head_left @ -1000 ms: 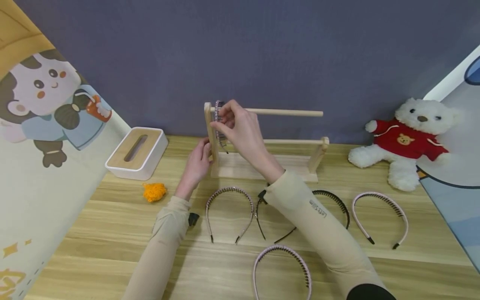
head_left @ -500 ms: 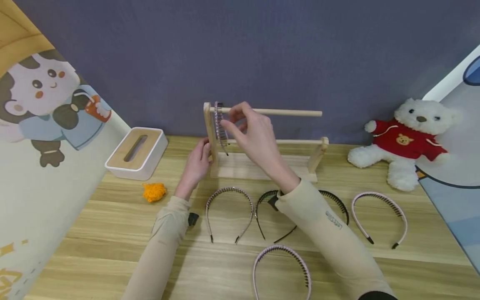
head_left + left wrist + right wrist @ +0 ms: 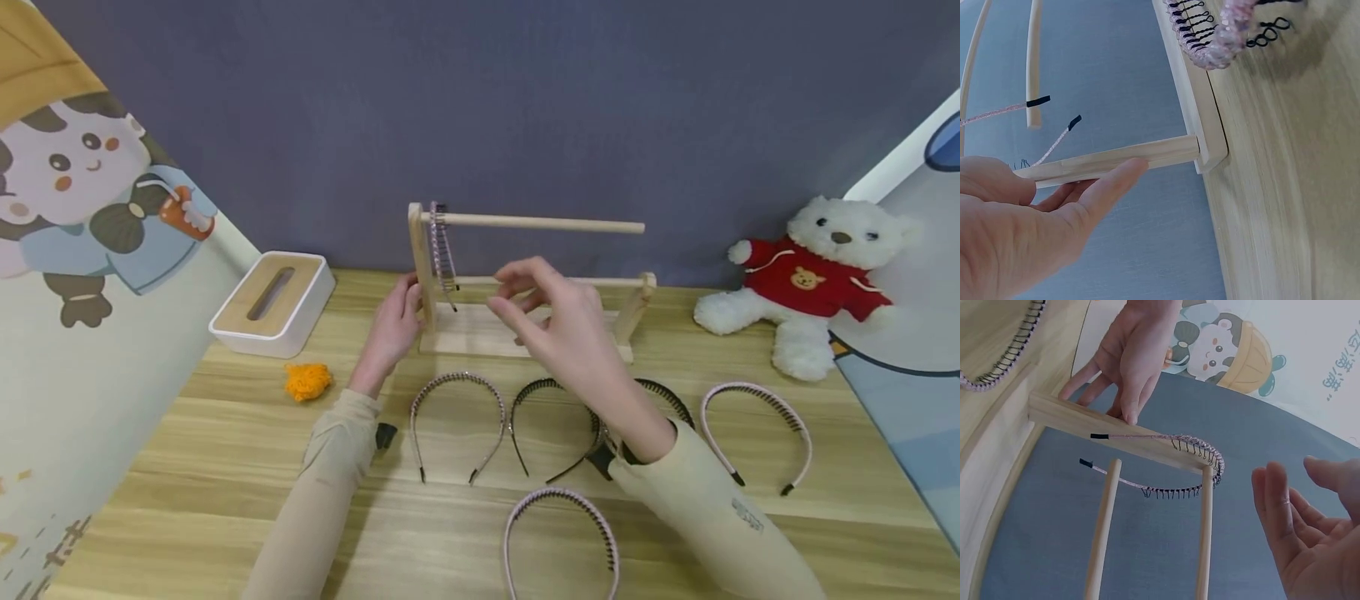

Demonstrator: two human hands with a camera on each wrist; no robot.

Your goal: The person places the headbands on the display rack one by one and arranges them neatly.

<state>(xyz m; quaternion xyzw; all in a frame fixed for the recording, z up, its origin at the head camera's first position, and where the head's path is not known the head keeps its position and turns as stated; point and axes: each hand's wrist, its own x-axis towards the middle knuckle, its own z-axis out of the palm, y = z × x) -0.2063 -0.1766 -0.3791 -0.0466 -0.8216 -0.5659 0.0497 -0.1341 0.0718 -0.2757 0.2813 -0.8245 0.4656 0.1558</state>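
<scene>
A pink beaded headband with black teeth (image 3: pixel 435 242) hangs from the upper bar of a wooden rack (image 3: pixel 480 337), close to its left post. Its two black-tipped ends point down. My left hand (image 3: pixel 395 321) holds that left post (image 3: pixel 1110 159) from the outer side, with thumb and fingers against the wood. My right hand (image 3: pixel 573 325) is in front of the rack, apart from the headband, its fingers loosely bent and nothing between them. In the right wrist view the right hand (image 3: pixel 1310 531) is beside the upper bar (image 3: pixel 1205 537).
On the table in front lie a pink beaded headband (image 3: pixel 458 377), dark headbands (image 3: pixel 517 408) partly under my right arm, and pale pink headbands (image 3: pixel 757 388) at right and front. A tissue box (image 3: pixel 300 308), orange yarn ball (image 3: pixel 307 381) and white teddy bear (image 3: pixel 806 283) stand around.
My right hand has let go of the headband and moved right and down toward me. The headband now hangs on the upper bar. My left hand stays on the post.
</scene>
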